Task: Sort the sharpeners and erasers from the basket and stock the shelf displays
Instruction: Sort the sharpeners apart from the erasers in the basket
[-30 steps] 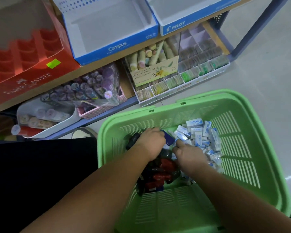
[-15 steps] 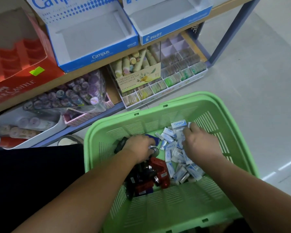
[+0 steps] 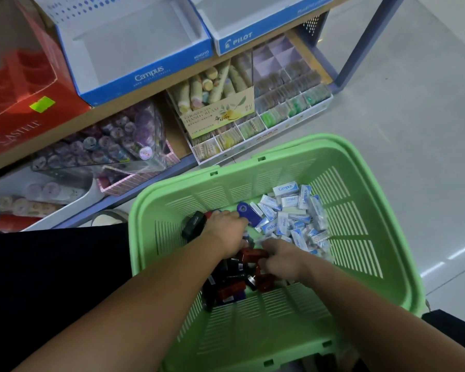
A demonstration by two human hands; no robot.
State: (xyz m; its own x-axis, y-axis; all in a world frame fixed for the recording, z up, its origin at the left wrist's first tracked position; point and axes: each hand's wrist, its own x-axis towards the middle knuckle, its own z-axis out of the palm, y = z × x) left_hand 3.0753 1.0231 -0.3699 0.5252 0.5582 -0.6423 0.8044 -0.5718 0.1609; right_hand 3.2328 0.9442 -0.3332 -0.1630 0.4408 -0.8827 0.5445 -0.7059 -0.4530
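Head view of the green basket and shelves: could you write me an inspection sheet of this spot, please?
Surface: pale floor; what the green basket rests on is hidden.
Job's things: blue-white erasers heaped at the basket's far right; red, black and blue sharpeners heaped mid-basket; Campus box and Pilot box on the shelf above.
Clutter: nothing seen.
Hands: left hand and right hand both down among the sharpeners; fingertips hidden, grip unclear.
Cables: nothing seen.
Surroundings: red Faber-Castell box on the upper shelf; hand cream display on the lower shelf.
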